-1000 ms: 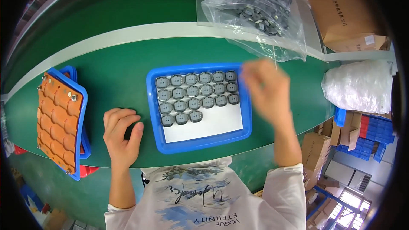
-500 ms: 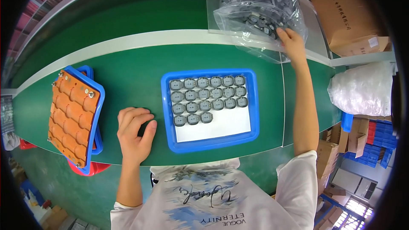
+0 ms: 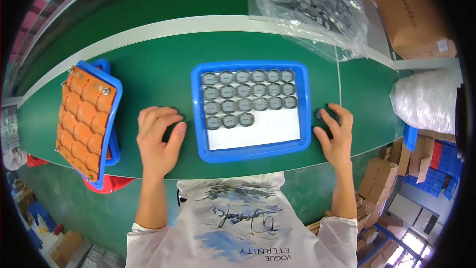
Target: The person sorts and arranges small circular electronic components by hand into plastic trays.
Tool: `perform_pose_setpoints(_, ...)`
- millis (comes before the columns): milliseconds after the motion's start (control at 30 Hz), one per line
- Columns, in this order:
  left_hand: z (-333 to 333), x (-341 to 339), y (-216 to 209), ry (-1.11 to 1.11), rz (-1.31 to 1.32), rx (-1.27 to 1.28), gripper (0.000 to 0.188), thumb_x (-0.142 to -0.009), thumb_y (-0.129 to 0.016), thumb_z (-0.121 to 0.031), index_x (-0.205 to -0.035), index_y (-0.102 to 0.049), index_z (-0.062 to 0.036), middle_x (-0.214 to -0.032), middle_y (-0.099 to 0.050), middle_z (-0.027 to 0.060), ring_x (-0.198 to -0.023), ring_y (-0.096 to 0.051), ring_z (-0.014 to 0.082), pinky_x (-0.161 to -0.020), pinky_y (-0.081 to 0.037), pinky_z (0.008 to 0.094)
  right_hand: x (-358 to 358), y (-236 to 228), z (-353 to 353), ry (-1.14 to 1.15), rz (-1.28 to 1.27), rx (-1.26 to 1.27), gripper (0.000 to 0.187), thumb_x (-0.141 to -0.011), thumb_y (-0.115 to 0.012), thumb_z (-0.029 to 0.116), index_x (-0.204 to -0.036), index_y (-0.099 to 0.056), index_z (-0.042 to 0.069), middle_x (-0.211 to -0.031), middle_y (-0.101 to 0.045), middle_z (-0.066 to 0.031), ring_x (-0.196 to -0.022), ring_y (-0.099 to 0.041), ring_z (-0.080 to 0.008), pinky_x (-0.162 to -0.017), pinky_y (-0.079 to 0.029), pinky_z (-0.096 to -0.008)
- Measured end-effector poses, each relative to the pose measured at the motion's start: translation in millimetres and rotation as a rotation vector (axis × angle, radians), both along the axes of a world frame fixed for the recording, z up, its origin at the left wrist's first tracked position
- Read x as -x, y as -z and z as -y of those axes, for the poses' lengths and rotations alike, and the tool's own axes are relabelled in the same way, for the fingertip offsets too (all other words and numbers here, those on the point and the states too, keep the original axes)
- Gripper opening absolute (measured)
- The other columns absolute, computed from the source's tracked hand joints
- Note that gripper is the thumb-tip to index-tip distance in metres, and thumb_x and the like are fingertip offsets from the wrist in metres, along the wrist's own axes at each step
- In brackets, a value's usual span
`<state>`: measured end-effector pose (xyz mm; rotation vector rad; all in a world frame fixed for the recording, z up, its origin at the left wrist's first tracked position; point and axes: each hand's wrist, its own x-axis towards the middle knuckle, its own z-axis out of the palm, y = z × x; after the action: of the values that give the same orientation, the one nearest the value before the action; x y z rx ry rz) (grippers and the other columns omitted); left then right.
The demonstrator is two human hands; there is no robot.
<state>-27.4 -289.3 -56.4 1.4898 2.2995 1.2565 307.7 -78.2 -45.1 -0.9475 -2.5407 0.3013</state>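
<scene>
A blue tray point(image 3: 197, 111) lined with white sheet point(image 3: 270, 133) lies in front of me, bearing rows of small grey plastic housings point(image 3: 243, 90). Three rows reach across; the nearest row has three housings at its left. To the tray's right, my right hand point(image 3: 338, 134) has a small dark grey part point(image 3: 318, 113) at its fingertips, partly hidden, its exact shape unclear. My left hand point(image 3: 161, 139) rests on the table left of the tray, fingers loosely curled and thumb apart, with nothing visible in it.
An opened clear plastic bag point(image 3: 317, 7) of grey parts sits at the far right, beside a cardboard box point(image 3: 419, 17). An orange moulded fixture point(image 3: 84, 121) rests on blue trays at the left. A white plastic-wrapped bundle point(image 3: 426, 101) stands at the right edge of the green table point(image 3: 148, 69).
My right hand has come back from the plastic bag to the tray's right side, with a small dark part at its fingertips. The left hand stays beside the tray. The view has shifted slightly.
</scene>
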Motion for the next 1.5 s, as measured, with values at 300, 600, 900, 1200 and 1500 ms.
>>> perform_pose_setpoints(300, 1, 1, 0, -0.009, -0.008, 0.003, 0.014, -0.077, -0.074, -0.002, -0.091, -0.071, -0.0011, -0.1, -0.068, 0.0104, -0.101, -0.06, 0.0306, -0.089, -0.048, 0.0399, 0, 5, 0, 0.011, -0.103, 0.053, 0.021, -0.078, -0.079, 0.001, -0.094, -0.067, 0.0, -0.103, -0.061, -0.0107, -0.088, -0.063, -0.0268, -0.076, -0.052, -0.0354)
perform_pose_setpoints(600, 2, 0, 2, -0.01, 0.002, -0.007, 0.015, -0.077, -0.075, -0.004, -0.091, -0.071, -0.0016, -0.1, -0.069, 0.0104, -0.1, -0.059, 0.0312, -0.088, -0.048, 0.0404, 18, -3, 12, 0.32, -0.072, 0.192, 0.02, -0.079, -0.08, 0.006, -0.092, -0.065, 0.001, -0.1, -0.062, -0.009, -0.078, -0.059, -0.021, -0.067, -0.049, -0.0319)
perform_pose_setpoints(900, 3, 2, 1, -0.005, -0.017, 0.006, 0.016, -0.077, -0.077, -0.006, -0.091, -0.071, -0.0021, -0.1, -0.069, 0.0093, -0.099, -0.059, 0.0302, -0.086, -0.048, 0.0397, 67, -31, 33, -0.198, -0.179, 0.12, 0.017, -0.077, -0.075, -0.004, -0.091, -0.068, 0.002, -0.1, -0.064, -0.0108, -0.085, -0.063, -0.0232, -0.075, -0.053, -0.0337)
perform_pose_setpoints(1200, 1, 1, 2, -0.001, -0.001, -0.006, 0.015, -0.076, -0.077, -0.007, -0.09, -0.071, -0.0026, -0.1, -0.069, 0.009, -0.098, -0.059, 0.03, -0.086, -0.048, 0.0394, 97, -7, 31, -0.4, -0.037, 0.111, 0.018, -0.073, -0.078, -0.001, -0.089, -0.07, 0.005, -0.084, -0.057, -0.0061, -0.076, -0.057, -0.0252, -0.065, -0.047, -0.0365)
perform_pose_setpoints(1500, 1, 3, 0, 0.011, 0.012, -0.005, 0.016, -0.076, -0.077, -0.006, -0.09, -0.071, -0.0022, -0.1, -0.069, 0.0094, -0.099, -0.059, 0.0305, -0.086, -0.048, 0.0398, 99, -16, 23, -0.424, -0.028, 0.131, 0.022, -0.075, -0.078, 0.0, -0.095, -0.071, 0.004, -0.087, -0.059, -0.0081, -0.08, -0.059, -0.0266, -0.069, -0.049, -0.0378)
